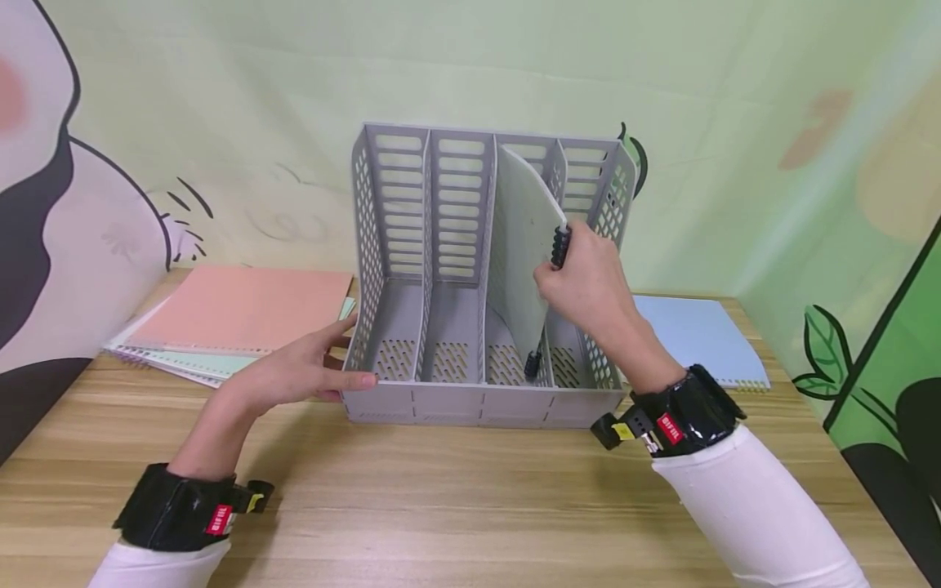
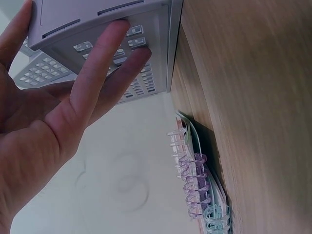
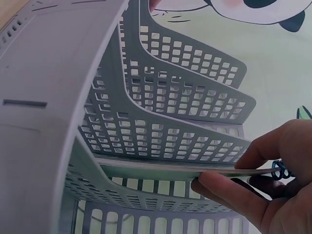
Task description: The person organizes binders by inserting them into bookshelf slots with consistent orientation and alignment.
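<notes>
A grey file organizer [image 1: 485, 404] with perforated walls and several upright compartments stands on the table. My right hand [image 1: 591, 273] pinches a pale green spiral notebook [image 1: 520, 245] by its black coil edge, thumb on one side and fingers on the other. The notebook stands upright, slightly slanted, in the third compartment from the left, its lower coil end close over the slotted floor. In the right wrist view the notebook [image 3: 161, 171] shows edge-on between two dividers. My left hand [image 1: 290, 371] touches the organizer's left front corner, thumb at the front rim and straight fingers [image 2: 95, 70] against the side wall.
Left of the organizer lies a stack of spiral notebooks, with an orange notebook [image 1: 250, 306] on top and green and white edges beneath. To the right, a blue notebook [image 1: 698, 339] lies flat on the wooden table [image 1: 441, 506]. A printed cloth [image 1: 478, 65] hangs behind the table.
</notes>
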A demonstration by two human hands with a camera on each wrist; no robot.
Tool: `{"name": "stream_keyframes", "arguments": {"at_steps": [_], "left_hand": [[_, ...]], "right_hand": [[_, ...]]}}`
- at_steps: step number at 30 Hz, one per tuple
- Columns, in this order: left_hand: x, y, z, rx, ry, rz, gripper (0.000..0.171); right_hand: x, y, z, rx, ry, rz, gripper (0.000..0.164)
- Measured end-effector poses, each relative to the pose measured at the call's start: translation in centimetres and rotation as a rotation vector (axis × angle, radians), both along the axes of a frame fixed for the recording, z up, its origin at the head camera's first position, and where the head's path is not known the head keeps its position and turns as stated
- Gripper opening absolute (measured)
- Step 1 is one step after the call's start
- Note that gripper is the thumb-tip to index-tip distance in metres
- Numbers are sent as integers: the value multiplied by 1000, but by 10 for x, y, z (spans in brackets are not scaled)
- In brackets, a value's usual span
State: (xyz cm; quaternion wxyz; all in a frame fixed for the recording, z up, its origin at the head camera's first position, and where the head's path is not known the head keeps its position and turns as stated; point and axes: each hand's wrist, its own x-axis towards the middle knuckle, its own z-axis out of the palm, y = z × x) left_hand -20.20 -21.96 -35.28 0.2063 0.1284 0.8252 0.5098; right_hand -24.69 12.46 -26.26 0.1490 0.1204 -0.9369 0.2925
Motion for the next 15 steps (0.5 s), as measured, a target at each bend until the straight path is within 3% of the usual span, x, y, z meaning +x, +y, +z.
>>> {"name": "stream_keyframes", "arguments": {"at_steps": [10,15], "left_hand": [[1,0,2,9,-3,-3,102],[1,0,2,7,2,-5,102]], "right_hand": [[0,3,-1,-30,-40,25,12],[0,3,-1,-51,-75,15,23]]}}
